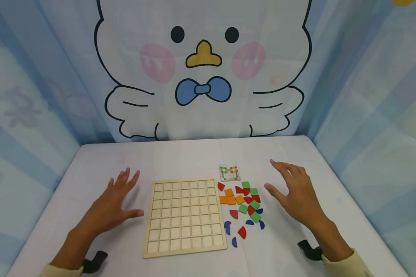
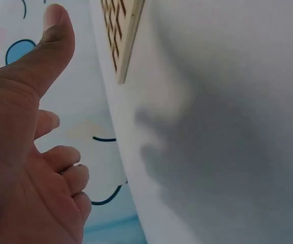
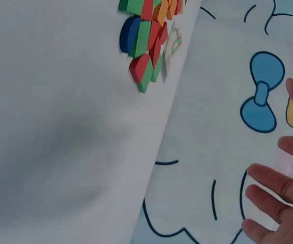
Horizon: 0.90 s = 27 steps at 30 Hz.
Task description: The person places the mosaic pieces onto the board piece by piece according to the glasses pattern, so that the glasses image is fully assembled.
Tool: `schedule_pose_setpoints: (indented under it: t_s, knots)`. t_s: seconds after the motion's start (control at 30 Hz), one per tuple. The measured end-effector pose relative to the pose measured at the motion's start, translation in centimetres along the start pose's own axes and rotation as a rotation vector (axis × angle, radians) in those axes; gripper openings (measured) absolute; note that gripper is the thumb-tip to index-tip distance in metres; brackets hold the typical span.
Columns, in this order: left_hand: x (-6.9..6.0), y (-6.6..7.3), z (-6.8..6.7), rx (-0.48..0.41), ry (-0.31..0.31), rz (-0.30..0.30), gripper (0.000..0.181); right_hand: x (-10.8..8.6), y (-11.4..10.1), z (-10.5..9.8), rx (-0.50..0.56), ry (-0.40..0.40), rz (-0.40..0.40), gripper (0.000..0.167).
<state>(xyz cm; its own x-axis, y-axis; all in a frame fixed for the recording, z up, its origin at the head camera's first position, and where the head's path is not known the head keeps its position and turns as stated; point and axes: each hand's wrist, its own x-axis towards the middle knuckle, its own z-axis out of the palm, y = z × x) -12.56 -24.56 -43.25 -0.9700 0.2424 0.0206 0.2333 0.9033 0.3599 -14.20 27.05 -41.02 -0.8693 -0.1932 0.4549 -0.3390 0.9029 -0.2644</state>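
Note:
My left hand (image 1: 112,206) hovers over the table to the left of a wooden grid board (image 1: 185,217), fingers spread and holding nothing. Its thumb points toward the board's left edge. On the other side, my right hand (image 1: 296,192) is raised with spread, slightly bent fingers and nothing in it. Between that hand and the board lie loose flat pieces: orange squares (image 1: 231,200), green squares (image 1: 243,208), red quarter-circle pieces (image 1: 242,232) and blue half-circle pieces (image 1: 234,242). Some pieces overlap. In the right wrist view, part of the pile, with a red piece (image 3: 141,68), shows at the top.
A small pattern card (image 1: 229,172) lies behind the pieces, near the board's far right corner. The white table (image 1: 270,246) ends at a curtain (image 1: 202,119) printed with a cartoon figure. Similar curtains hang at both sides.

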Motion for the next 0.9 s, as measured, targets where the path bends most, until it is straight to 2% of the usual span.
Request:
schedule_pose_setpoints:
  t_s: [0.17,0.3,0.4,0.6,0.77,0.9]
  knots:
    - [-0.2,0.0,2.0,-0.065,-0.069,0.032,0.129,-0.1,-1.1,1.6,0.097,-0.037,0.005,0.076]
    - [-0.3,-0.1,2.9,-0.104,-0.108,0.051,0.129,-0.1,-2.1,2.7,0.153,-0.082,0.022,0.073]
    - [-0.4,0.1,3.1,-0.130,-0.140,0.035,0.126,-0.1,-2.8,3.5,0.183,-0.109,0.017,0.070]
    - [-0.5,0.2,3.4,-0.177,-0.162,0.052,0.127,0.0,-3.9,4.8,0.213,-0.157,0.014,0.062]
    - [-0.3,0.4,3.6,-0.215,-0.176,0.062,0.130,0.0,-4.7,5.8,0.216,-0.238,0.033,0.058]
    - [-0.2,0.6,3.7,-0.216,-0.181,0.062,0.132,0.0,-5.3,6.5,0.222,-0.297,0.015,0.054]
